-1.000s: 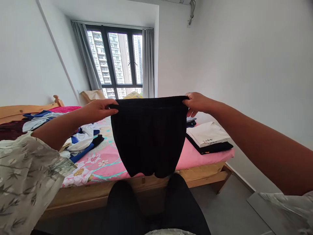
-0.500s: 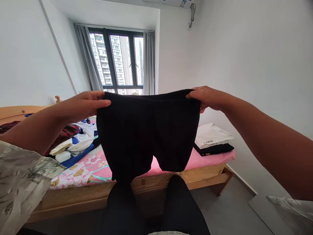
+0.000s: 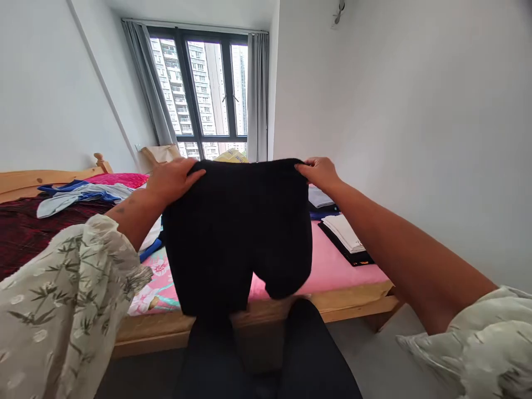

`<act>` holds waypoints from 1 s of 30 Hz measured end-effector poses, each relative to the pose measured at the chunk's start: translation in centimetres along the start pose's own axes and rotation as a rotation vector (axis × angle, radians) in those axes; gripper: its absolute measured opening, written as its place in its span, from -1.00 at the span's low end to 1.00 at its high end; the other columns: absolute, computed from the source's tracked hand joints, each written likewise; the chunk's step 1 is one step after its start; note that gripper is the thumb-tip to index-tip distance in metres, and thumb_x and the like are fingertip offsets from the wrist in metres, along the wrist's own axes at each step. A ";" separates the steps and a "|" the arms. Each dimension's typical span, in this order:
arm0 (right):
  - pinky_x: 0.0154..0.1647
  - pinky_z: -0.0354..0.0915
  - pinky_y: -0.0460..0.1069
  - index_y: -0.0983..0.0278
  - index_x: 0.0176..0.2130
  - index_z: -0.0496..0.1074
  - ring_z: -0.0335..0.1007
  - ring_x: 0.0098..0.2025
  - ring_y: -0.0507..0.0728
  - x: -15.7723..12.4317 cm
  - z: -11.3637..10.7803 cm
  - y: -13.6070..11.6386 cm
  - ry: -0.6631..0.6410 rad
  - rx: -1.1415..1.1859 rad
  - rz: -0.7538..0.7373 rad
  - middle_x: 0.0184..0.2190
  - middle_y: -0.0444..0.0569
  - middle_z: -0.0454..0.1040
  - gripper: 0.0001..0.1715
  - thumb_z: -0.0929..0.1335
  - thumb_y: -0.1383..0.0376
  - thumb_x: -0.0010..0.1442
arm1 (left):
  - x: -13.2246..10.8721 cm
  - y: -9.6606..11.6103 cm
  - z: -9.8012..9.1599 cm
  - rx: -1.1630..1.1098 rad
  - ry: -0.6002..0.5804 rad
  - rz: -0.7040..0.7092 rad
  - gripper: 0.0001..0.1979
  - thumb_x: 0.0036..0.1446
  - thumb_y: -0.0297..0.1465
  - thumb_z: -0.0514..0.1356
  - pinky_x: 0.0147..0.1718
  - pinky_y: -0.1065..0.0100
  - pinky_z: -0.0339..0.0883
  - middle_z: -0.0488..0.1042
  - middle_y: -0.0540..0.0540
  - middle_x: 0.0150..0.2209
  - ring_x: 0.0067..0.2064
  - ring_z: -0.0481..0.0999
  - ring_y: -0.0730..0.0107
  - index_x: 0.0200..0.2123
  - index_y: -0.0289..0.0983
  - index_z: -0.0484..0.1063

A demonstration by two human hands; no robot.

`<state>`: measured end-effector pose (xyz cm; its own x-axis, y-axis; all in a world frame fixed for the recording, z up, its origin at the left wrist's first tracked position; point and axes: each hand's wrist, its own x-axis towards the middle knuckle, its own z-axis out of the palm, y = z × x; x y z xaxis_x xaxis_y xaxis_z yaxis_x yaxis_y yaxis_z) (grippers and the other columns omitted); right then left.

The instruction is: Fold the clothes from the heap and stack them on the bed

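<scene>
A pair of black shorts hangs upright in front of me, stretched by its waistband between both hands. My left hand is closed on the left corner of the waistband, thumb towards me. At the opposite corner, my right hand pinches the waistband between thumb and fingers. Both legs of the shorts dangle over the bed's near edge, just above my knees. The cloth hides the middle of the bed.
Folded white clothing lies on black clothing at the bed's right, with a grey folded pile behind it. Loose clothes cover the left side. The pink bed sheet ends at a wooden frame. A window stands beyond.
My hands have come closer together, and the waistband has gone from spread open to flatter. The view has tilted down and shifted, showing more of the bed's far side.
</scene>
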<state>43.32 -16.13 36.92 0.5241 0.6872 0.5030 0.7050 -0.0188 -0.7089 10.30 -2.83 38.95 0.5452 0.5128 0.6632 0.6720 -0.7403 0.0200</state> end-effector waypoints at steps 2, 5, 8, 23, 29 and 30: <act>-0.25 0.29 -0.02 0.35 -0.31 0.53 0.35 -0.37 0.06 1.5 -0.3 -0.8 0.167 -0.011 -0.164 -0.51 -0.11 0.43 -0.64 0.37 0.10 0.04 | 1.8 -1.1 -1.0 0.119 0.105 0.011 -0.30 0.24 0.00 -0.08 0.05 -0.04 0.14 0.41 -0.22 -0.03 0.06 0.37 0.04 0.01 -0.59 0.31; -0.14 0.27 0.03 0.30 -0.27 0.53 0.36 -0.29 0.11 1.7 -0.1 -0.2 0.232 -0.053 -0.305 -0.41 -0.07 0.48 -0.64 0.33 0.09 0.09 | 1.2 -2.3 -0.5 0.275 0.264 0.052 -0.46 0.26 -0.04 -0.05 -0.11 0.17 0.26 0.45 -0.16 -0.11 -0.07 0.47 0.10 0.05 -0.35 0.36; 0.00 0.22 0.10 0.28 -0.18 0.51 0.35 -0.13 0.18 -1.7 3.0 4.2 0.117 -0.141 -0.295 -0.24 0.00 0.50 -0.61 0.30 0.11 0.10 | -4.3 -3.0 3.9 0.290 0.217 0.159 -0.60 0.21 -0.11 0.08 -0.35 0.35 0.25 0.49 -0.13 -0.26 -0.21 0.49 0.22 -0.07 -0.25 0.44; 0.13 0.22 0.21 0.28 0.08 0.27 0.27 0.09 0.25 -28.3 14.6 28.3 -0.088 -0.111 0.107 0.03 0.11 0.37 -0.46 0.25 0.15 0.13 | -38.5 4.1 23.6 -0.540 -0.131 -1.065 -0.47 -0.17 0.07 0.21 0.04 0.02 0.35 0.35 0.01 0.06 0.14 0.36 -0.07 -0.10 0.25 0.12; 0.10 0.18 0.25 0.33 -0.04 0.40 0.27 0.06 0.30 -27.6 16.2 27.7 -0.057 -0.237 0.032 -0.03 0.15 0.41 -0.51 0.27 0.11 0.11 | -36.7 5.3 24.4 -1.023 -0.147 -1.688 -0.40 -0.36 0.02 0.36 0.04 -0.06 0.30 0.47 -0.26 -0.06 0.14 0.36 -0.19 -0.26 -0.10 0.29; 0.09 0.17 0.26 0.34 -0.05 0.42 0.26 0.05 0.31 -27.4 16.7 27.4 -0.041 -0.274 0.027 -0.03 0.17 0.41 -0.50 0.28 0.09 0.11 | -36.0 5.5 24.3 -1.074 -0.154 -1.714 -0.44 -0.28 -0.04 0.37 0.03 -0.10 0.31 0.47 -0.31 -0.07 0.13 0.37 -0.19 -0.24 -0.17 0.31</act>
<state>40.28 -23.39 -4.56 0.5285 0.7127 0.4613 0.7969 -0.2291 -0.5590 6.57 -14.80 -3.02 -0.1334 0.8091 -0.5723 -0.0382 0.5729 0.8188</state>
